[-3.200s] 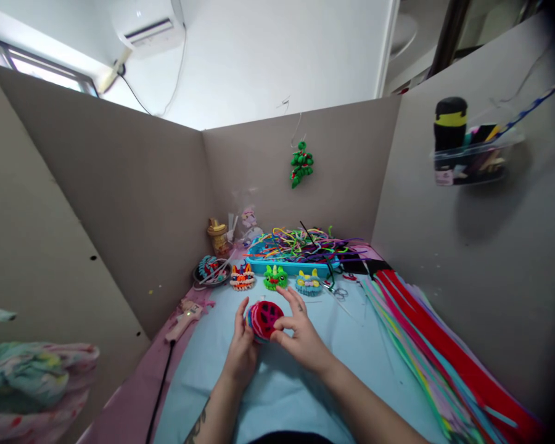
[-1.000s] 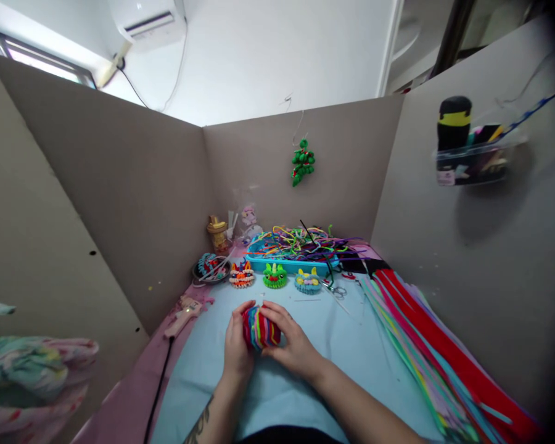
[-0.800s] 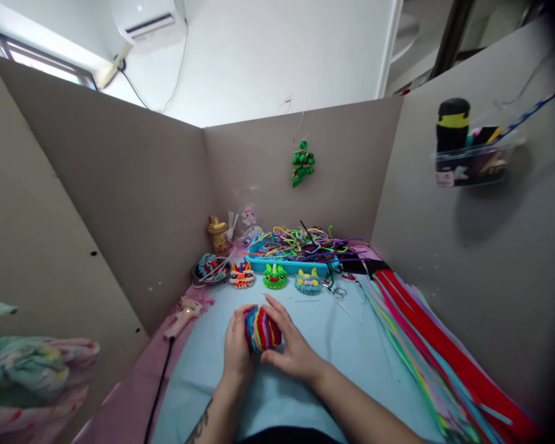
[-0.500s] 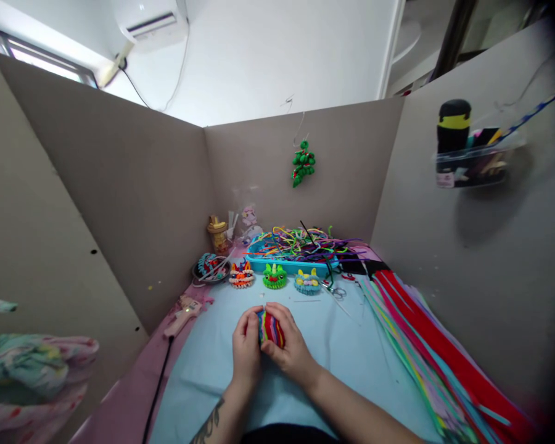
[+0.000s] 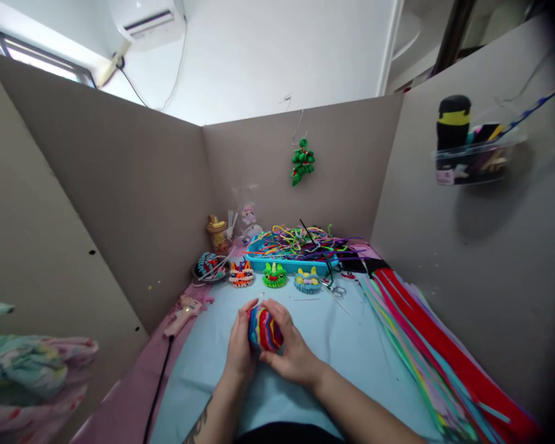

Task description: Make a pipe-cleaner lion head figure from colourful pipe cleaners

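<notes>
A round ball of striped, fuzzy rainbow-coloured pipe cleaners [image 5: 264, 328] sits between my two hands, just above the blue cloth [image 5: 351, 357]. My left hand [image 5: 240, 342] curls round its left side. On the right side my right hand [image 5: 293, 345] grips it, thumb low and fingers over the top. Beyond my hands stand three small pipe-cleaner animal heads in a row: an orange and white one [image 5: 241, 274], a green one [image 5: 274, 275] and a light blue one with yellow [image 5: 308, 281].
Behind the heads is a blue tray [image 5: 287, 266] heaped with loose pipe cleaners. Scissors [image 5: 337, 290] lie right of the heads. Long bundles of pipe cleaners [image 5: 425, 333] run down the right side. At left lie a glue gun [image 5: 184, 316] and a dark bowl [image 5: 222, 276]. Grey partitions enclose the table.
My hands have moved slightly apart and the left one a little to the left, so more of the striped ball shows. It appears turned, with its stripes at a different angle.
</notes>
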The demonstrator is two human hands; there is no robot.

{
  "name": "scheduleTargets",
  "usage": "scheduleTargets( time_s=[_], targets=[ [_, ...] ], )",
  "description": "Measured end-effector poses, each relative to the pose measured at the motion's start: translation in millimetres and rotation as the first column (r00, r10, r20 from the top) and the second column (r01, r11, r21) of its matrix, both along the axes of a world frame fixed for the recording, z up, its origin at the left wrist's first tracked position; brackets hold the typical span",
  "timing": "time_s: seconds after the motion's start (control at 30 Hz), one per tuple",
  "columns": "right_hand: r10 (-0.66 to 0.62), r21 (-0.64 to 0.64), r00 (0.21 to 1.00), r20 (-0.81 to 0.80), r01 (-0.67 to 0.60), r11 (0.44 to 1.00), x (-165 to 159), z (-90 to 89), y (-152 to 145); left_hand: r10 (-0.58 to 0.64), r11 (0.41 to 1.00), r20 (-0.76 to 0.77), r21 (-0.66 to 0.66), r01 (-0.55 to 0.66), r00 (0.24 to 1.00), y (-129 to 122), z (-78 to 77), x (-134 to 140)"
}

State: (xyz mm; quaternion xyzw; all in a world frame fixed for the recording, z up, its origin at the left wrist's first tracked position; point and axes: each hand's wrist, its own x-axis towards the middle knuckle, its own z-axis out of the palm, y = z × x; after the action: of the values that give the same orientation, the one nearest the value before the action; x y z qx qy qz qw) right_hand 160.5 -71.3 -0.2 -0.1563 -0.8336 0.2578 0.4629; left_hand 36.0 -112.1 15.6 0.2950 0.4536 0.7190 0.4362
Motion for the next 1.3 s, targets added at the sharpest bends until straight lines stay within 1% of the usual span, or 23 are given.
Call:
scheduleTargets(
  time_s=[0.07, 0.13, 0.2, 0.3, 0.4, 0.5, 0.6, 0.63, 0.7, 0.77, 0.8, 0.83, 0.87, 0.9, 0.93, 0.97, 1.03, 1.13, 1.2, 1.3],
  targets=[
    [-0.033, -0.015, 0.999, -0.026, 0.033, 0.999, -2, -0.4, -2, 0.07, 0.998, -0.066, -0.004, -0.07, 0.995, -1, -0.3, 2],
    [-0.074, -0.067, 0.994, -0.08, 0.069, 0.995, -4, -1.7, -4, 0.122, 0.992, -0.129, 0.031, -0.119, 0.984, -1, -3.9, 3],
    [-0.089, -0.1, 0.989, -0.119, 0.078, 0.992, -6, -3.1, -6, 0.124, 0.991, -0.146, 0.058, -0.117, 0.981, -1, -9.3, 5],
    [-0.084, -0.106, 0.987, -0.134, 0.07, 0.992, -6, -3.9, -6, 0.112, 0.992, -0.145, 0.075, -0.103, 0.983, 0, -15.2, 6],
    [-0.088, -0.115, 0.989, -0.121, 0.075, 0.991, -4, -2.8, -5, 0.091, 0.994, -0.169, 0.072, -0.08, 0.981, 1, -14.5, 3],
    [-0.086, -0.165, 0.992, -0.092, 0.07, 0.984, -2, 0.1, -4, 0.091, 0.994, -0.224, 0.073, -0.076, 0.97, 1, -11.9, -4],
    [-0.014, -0.215, 0.999, -0.044, 0.004, 0.977, -1, 5.0, -2, 0.127, 0.989, -0.281, 0.112, -0.099, 0.951, 1, -12.7, -9],
    [0.015, -0.226, 1.0, -0.022, -0.02, 0.974, 0, 7.0, -2, 0.118, 0.989, -0.303, 0.121, -0.084, 0.946, 2, -13.5, -10],
    [0.034, -0.26, 0.999, 0.038, -0.023, 0.965, 4, 11.1, 1, 0.032, 0.993, -0.363, 0.114, 0.011, 0.931, 6, -13.8, -14],
    [-0.008, -0.326, 0.993, 0.117, 0.046, 0.944, 11, 15.0, 7, -0.093, 0.988, -0.43, 0.073, 0.138, 0.898, 19, -10.8, -24],
    [-0.046, -0.357, 0.987, 0.155, 0.1, 0.929, 15, 16.6, 11, -0.13, 0.983, -0.444, 0.057, 0.173, 0.886, 28, -7.7, -32],
    [-0.085, -0.377, 0.979, 0.185, 0.151, 0.914, 21, 17.8, 16, -0.095, 0.99, -0.475, 0.043, 0.131, 0.875, 40, -3.6, -43],
    [-0.118, -0.378, 0.972, 0.204, 0.19, 0.906, 28, 18.4, 21, -0.033, 0.999, -0.558, 0.001, 0.04, 0.829, 54, 1.2, -55],
    [-0.138, -0.366, 0.967, 0.214, 0.21, 0.907, 35, 18.4, 26, 0.041, 0.994, -0.686, -0.044, -0.097, 0.727, 69, 6.5, -69],
    [-0.138, -0.347, 0.964, 0.226, 0.211, 0.914, 42, 17.7, 31, 0.082, 0.97, -0.814, -0.068, -0.234, 0.575, 85, 11.9, -83],
    [-0.124, -0.325, 0.961, 0.247, 0.203, 0.924, 50, 16.3, 35, 0.087, 0.955, -0.852, -0.076, -0.286, 0.516, 101, 17.2, -96],
    [-0.107, -0.292, 0.945, 0.31, 0.201, 0.935, 63, 12.2, 41, 0.063, 0.947, -0.895, -0.086, -0.309, 0.441, 129, 26.0, -117],
    [-0.108, -0.288, 0.916, 0.386, 0.231, 0.929, 74, 5.9, 43, 0.029, 0.941, -0.941, -0.087, -0.326, 0.338, 159, 33.1, -128],
    [-0.085, -0.323, 0.913, 0.398, 0.227, 0.919, 76, 3.4, 42, -0.005, 0.939, -0.954, -0.107, -0.326, 0.3, 172, 34.3, -127],
    [-0.045, -0.367, 0.917, 0.397, 0.204, 0.907, 74, 2.3, 40, -0.083, 0.938, -0.954, -0.172, -0.301, 0.287, 183, 35.4, -128]
  ],
)
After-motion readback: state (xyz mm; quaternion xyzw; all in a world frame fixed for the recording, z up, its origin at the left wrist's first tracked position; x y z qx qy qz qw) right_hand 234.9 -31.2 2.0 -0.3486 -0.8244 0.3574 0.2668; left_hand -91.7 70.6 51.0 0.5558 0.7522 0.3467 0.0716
